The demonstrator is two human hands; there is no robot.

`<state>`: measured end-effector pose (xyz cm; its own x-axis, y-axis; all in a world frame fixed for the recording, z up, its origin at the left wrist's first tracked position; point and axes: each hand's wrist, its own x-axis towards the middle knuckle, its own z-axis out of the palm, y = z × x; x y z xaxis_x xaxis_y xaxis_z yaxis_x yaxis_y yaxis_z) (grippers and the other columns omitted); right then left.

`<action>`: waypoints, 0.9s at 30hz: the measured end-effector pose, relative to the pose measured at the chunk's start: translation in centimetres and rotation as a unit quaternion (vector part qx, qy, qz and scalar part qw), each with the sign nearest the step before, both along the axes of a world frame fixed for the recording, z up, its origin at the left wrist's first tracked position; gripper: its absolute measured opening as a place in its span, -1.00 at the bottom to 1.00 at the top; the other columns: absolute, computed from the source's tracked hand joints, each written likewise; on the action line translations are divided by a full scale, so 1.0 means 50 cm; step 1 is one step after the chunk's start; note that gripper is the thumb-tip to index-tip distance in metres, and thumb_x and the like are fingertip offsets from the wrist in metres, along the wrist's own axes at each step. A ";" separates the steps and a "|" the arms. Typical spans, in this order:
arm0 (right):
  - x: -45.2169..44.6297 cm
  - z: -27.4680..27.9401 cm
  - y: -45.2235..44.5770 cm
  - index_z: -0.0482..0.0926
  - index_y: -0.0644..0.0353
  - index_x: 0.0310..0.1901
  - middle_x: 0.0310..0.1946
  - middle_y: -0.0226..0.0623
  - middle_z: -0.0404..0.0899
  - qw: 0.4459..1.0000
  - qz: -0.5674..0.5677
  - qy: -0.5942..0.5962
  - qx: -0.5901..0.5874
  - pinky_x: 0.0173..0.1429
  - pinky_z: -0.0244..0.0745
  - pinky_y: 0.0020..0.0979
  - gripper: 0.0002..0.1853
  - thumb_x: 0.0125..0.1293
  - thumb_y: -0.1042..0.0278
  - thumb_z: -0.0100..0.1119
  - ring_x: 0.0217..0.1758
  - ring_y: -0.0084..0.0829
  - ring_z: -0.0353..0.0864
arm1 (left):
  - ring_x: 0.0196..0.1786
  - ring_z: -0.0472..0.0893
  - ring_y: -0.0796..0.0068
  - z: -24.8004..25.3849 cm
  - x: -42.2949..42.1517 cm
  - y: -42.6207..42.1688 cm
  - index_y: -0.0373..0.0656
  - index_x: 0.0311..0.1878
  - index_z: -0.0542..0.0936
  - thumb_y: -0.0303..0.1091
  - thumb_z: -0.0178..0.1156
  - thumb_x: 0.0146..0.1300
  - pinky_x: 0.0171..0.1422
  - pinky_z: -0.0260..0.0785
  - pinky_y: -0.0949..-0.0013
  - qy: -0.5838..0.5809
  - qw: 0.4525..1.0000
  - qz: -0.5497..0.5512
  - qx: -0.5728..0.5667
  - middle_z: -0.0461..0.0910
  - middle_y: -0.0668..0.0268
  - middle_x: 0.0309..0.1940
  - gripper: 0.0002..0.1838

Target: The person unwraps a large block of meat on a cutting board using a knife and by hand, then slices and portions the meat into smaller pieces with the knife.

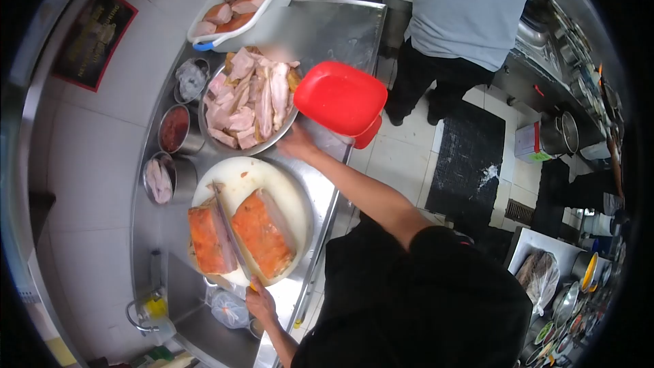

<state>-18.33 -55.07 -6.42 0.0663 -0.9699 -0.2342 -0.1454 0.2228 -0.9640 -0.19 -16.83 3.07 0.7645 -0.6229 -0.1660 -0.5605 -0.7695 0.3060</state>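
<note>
My left hand [261, 302] is closed around the yellow handle of a long knife [234, 235]. Its blade lies across a round white cutting board [300, 191], between two slabs of roasted pork. One orange-skinned slab [208, 238] is left of the blade; the other slab [262, 235] is to its right. My right hand [296, 143] is at the near rim of a metal bowl [285, 126], fingers apparently curled on the edge, partly blurred. Pale cut meat pieces [248, 99] fill this bowl. A red plastic basin [340, 95] sits just beyond the hand.
A white tub [279, 10] of browned meat chunks stands at the back. Metal containers [182, 129] line the wall side. A sink [184, 307] with a bagged item [229, 310] lies below the board. A person in a grey shirt [470, 7] stands on the right, near black floor mats [470, 150].
</note>
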 end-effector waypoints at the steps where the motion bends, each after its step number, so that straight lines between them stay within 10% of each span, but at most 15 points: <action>1: -0.045 0.021 0.028 0.53 0.31 0.13 0.02 -0.02 0.70 0.998 0.043 0.039 -0.034 -0.04 0.69 -0.31 -0.54 0.20 0.37 0.37 -0.14 -0.27 0.79 | -0.22 0.60 -0.42 -0.003 0.002 0.003 -0.43 -0.33 0.60 0.31 -0.08 0.49 -0.12 0.37 -0.25 -0.003 1.000 0.003 -0.002 0.62 -0.35 -0.38 -0.20; 3: -0.153 0.074 0.148 0.71 0.23 -0.25 -0.15 -0.23 0.74 0.996 -0.046 0.044 -0.067 0.02 0.61 -0.34 -0.79 0.14 0.32 0.46 -0.06 -0.26 0.74 | -0.22 0.61 -0.40 0.006 -0.006 0.002 -0.42 -0.33 0.59 0.31 -0.08 0.50 -0.14 0.38 -0.24 -0.003 1.000 0.002 -0.014 0.62 -0.33 -0.38 -0.21; 9: -0.322 0.129 0.107 0.38 0.21 0.26 0.21 -0.03 0.47 0.835 -0.228 0.331 -0.376 0.41 0.22 0.04 -0.01 -0.26 0.08 0.68 0.30 0.08 0.39 | -0.23 0.64 -0.36 0.013 -0.024 0.000 -0.37 -0.30 0.60 0.28 -0.04 0.50 -0.16 0.42 -0.22 -0.025 1.000 0.016 -0.002 0.64 -0.27 -0.40 -0.26; 15: -0.446 0.065 -0.083 0.61 0.21 0.10 -0.09 -0.13 0.72 0.953 0.019 0.168 -0.249 0.08 0.64 -0.28 -0.20 -0.37 0.37 0.68 -0.06 -0.21 0.74 | -0.20 0.65 -0.36 0.018 -0.026 0.002 -0.33 -0.27 0.59 0.31 -0.04 0.47 -0.07 0.45 -0.19 -0.001 0.998 0.052 0.019 0.65 -0.26 -0.37 -0.28; 27: -0.531 0.108 -0.353 0.69 0.21 -0.02 -0.03 -0.27 0.74 0.981 0.111 0.103 -0.124 0.19 0.55 -0.28 -0.38 -0.26 0.50 0.67 0.07 -0.32 0.68 | -0.41 0.57 -0.18 0.050 -0.100 -0.010 -0.35 -0.41 0.57 0.33 0.11 0.40 -0.23 0.40 -0.02 0.028 0.981 0.180 -0.060 0.58 -0.14 -0.53 -0.25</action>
<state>-44.87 -72.69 -1.02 0.2587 -0.9657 -0.0239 -0.3603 -0.0735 -0.9299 -5.19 -17.32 5.57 0.9307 -0.3312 -0.1554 -0.2385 -0.8713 0.4288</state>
